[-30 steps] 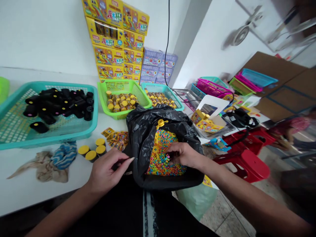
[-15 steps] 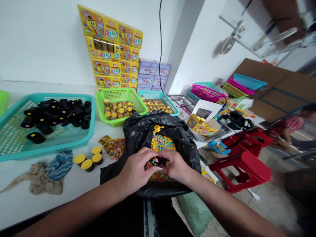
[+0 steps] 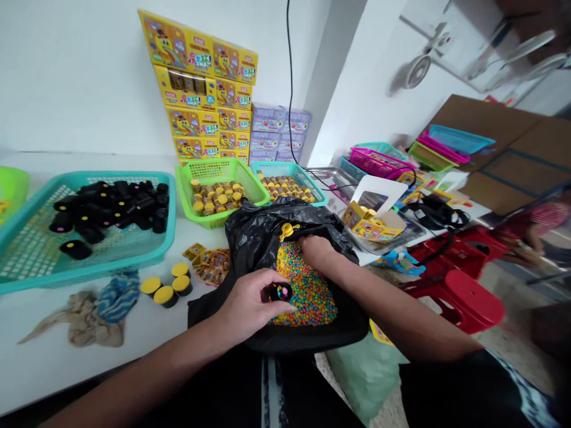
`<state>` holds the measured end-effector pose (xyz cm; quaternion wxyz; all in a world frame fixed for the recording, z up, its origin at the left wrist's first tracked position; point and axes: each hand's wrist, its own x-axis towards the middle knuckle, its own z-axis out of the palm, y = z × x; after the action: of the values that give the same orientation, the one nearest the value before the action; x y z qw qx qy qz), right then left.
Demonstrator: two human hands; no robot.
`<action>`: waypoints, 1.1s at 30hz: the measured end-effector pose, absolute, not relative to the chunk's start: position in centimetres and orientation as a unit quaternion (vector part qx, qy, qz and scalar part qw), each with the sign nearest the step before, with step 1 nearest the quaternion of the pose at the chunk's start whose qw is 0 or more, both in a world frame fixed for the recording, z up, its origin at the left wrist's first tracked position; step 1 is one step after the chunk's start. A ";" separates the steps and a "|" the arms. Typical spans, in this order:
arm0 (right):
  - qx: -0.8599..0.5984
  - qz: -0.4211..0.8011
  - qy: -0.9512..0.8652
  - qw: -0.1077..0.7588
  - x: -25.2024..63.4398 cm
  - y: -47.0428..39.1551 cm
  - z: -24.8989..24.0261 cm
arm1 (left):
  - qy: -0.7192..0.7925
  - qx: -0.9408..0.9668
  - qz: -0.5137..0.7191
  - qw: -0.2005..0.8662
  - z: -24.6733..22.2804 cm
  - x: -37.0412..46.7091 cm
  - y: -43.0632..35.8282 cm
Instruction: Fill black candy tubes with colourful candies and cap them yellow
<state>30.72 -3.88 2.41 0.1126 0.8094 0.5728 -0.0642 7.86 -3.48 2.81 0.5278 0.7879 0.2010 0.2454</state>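
A small black cup point(image 3: 282, 292) sits in the grip of my left hand point(image 3: 250, 300), its mouth turned toward me; coloured beads and a pink dot show inside. Below it lies a heap of multicoloured beads point(image 3: 312, 291) in a black plastic bag point(image 3: 250, 232). My right hand point(image 3: 317, 252) reaches into the far right of the bag, at the edge of the beads; its fingertips are hidden. Near it, a yellow plastic scoop-like piece point(image 3: 288, 230) rests at the top of the heap. Several black cups with yellow lids point(image 3: 166, 295) stand to the left.
A turquoise basket point(image 3: 89, 270) holds black cups at left. Behind the bag are a green basket point(image 3: 196, 220) and a smaller turquoise basket point(image 3: 319, 199) of small yellow-lidded containers. Yellow boxes point(image 3: 196, 89) are stacked at the wall. Right are an opened box point(image 3: 375, 226) and red stools point(image 3: 468, 300).
My right hand has left the cup and moved away to the far right part of the bag. My left hand still holds the cup. The view has shifted slightly.
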 end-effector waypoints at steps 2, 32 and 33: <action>0.806 -0.060 0.580 0.107 30.9 -4.3 2.9 | 0.194 0.798 0.251 0.513 2.7 7.7 -3.4; 0.785 -0.036 0.607 -0.116 28.3 -9.2 3.9 | 0.229 0.755 0.225 0.571 3.0 7.9 -3.5; 0.780 -0.036 0.607 -0.148 27.5 -9.8 4.1 | 0.233 0.762 0.220 0.563 3.0 8.0 -3.5</action>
<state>27.49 -9.76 4.10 -0.1484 0.7800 0.6068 -0.0356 7.99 -3.46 3.04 0.5631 0.7617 0.2332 0.2197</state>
